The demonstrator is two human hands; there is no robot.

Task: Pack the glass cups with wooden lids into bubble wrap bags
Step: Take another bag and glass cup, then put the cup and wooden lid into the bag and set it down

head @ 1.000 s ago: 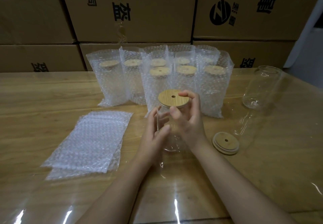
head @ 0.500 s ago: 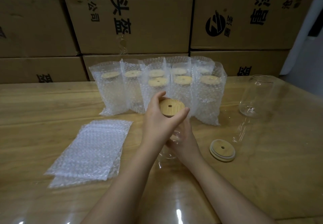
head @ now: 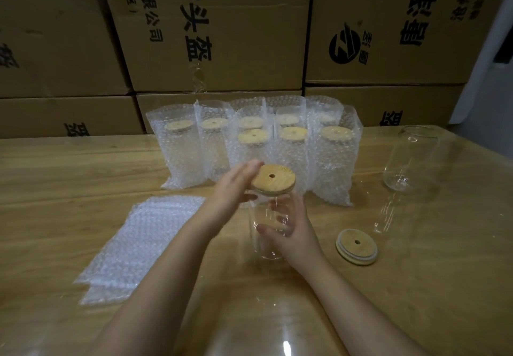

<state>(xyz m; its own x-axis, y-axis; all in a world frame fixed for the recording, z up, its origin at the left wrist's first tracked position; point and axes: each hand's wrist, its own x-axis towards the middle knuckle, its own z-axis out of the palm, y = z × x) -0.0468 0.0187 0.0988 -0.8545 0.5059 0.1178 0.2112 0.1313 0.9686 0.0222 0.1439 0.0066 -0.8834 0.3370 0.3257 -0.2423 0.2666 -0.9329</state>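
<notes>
left hand has slid off the top of the wooden lid since half a sec ago. fingers straight now, just touching its left edge. lid shows whole & sits level on the glass cup, so capping looks done, bagging next. right hand wraps the cup's middle, cup upright on the table right in front. clear empty glass, pale lid w/ centre hole. flat bubble wrap bags lie just left, spare lid to the right. further back a bare glass, then packed cups in rows, cartons behind.
</notes>
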